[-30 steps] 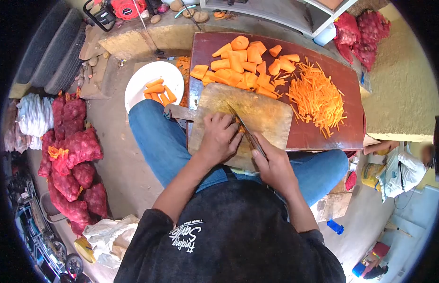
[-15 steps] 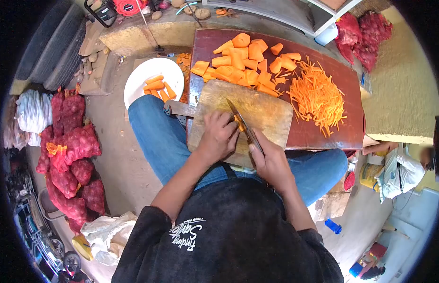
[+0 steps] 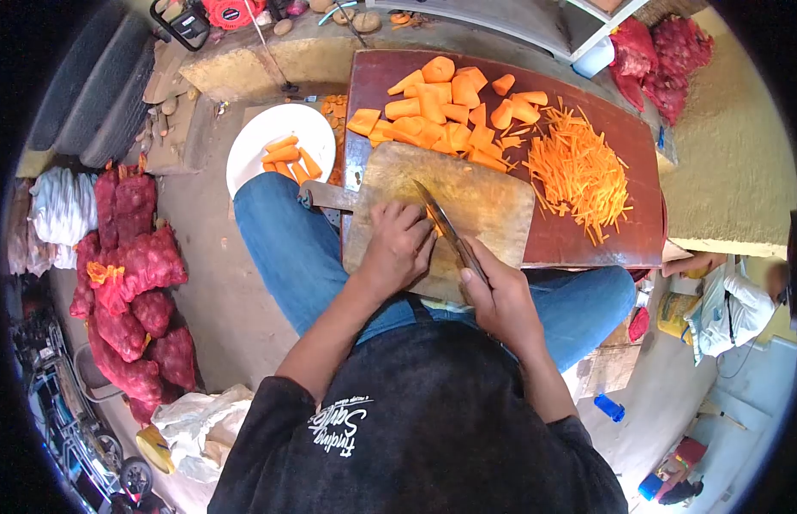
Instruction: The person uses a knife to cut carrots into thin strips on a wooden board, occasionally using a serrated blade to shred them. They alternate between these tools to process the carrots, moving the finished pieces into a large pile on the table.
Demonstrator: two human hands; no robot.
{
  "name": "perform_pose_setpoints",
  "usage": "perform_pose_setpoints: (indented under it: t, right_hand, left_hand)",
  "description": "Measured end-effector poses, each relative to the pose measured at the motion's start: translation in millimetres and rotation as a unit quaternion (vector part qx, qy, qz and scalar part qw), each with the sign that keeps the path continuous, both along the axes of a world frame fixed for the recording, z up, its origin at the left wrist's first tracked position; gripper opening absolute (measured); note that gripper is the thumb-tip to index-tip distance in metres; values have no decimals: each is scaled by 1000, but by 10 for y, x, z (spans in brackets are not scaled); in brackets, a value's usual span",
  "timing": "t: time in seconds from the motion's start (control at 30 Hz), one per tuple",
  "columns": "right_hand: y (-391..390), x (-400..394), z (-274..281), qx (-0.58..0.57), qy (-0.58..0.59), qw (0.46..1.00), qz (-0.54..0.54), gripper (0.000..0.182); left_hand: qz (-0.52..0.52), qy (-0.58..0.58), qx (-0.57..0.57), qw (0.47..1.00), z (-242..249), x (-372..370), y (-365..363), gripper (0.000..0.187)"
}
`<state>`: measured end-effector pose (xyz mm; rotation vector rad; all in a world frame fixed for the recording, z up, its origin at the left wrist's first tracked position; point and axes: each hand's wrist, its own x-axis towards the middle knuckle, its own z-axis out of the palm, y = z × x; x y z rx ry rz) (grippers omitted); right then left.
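Note:
My right hand (image 3: 499, 295) is closed round the handle of a kitchen knife (image 3: 446, 224), its blade pointing up and left over a wooden cutting board (image 3: 493, 193). Beside the blade, my left hand (image 3: 398, 244) presses its curled fingers on a piece of carrot (image 3: 436, 230), mostly hidden under them. Behind the board lie thick peeled carrot chunks (image 3: 430, 103). A heap of thin carrot strips (image 3: 578, 171) sits to the right of the board.
The board rests on a dark red table (image 3: 587, 90) and over my lap. On the left, a white plate (image 3: 248, 141) holds several carrot pieces. Red mesh sacks (image 3: 124, 325) lie on the floor at left. Another person in a white top (image 3: 728, 313) is at far right.
My right hand and the knife have shifted slightly, the handle a little lower and to the right. My left hand stays in nearly the same place.

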<state>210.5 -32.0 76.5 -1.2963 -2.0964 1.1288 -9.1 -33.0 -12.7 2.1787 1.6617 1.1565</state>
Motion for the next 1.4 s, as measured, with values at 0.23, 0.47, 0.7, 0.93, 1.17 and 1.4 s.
perform_pose_setpoints:
  t: [0.23,0.47,0.7,0.93,1.17,1.4]
  right_hand:
    - [72,-18,-69,-9,-12,1000,8,52]
    - [97,-74,-89,-7,-20,1000,19,48]
    - [-24,-33,-88,-3,-28,999,18,47]
    - [-4,-92,-63,-20,-6,1000,8,47]
    - [65,-104,6,-64,-6,998,-2,49]
    - [-53,94,-17,-41,41,998,-36,50]
  left_hand:
    - [0,-13,6,1000,-22,0,16,16]
    - [8,-9,9,1000,-59,14,17,14]
    - [8,-7,10,1000,-79,15,9,14]
    - [6,-14,17,1000,-90,-5,16,13]
    - [2,-12,21,1000,-60,-12,19,12]
    - [34,-63,14,997,-40,19,41,10]
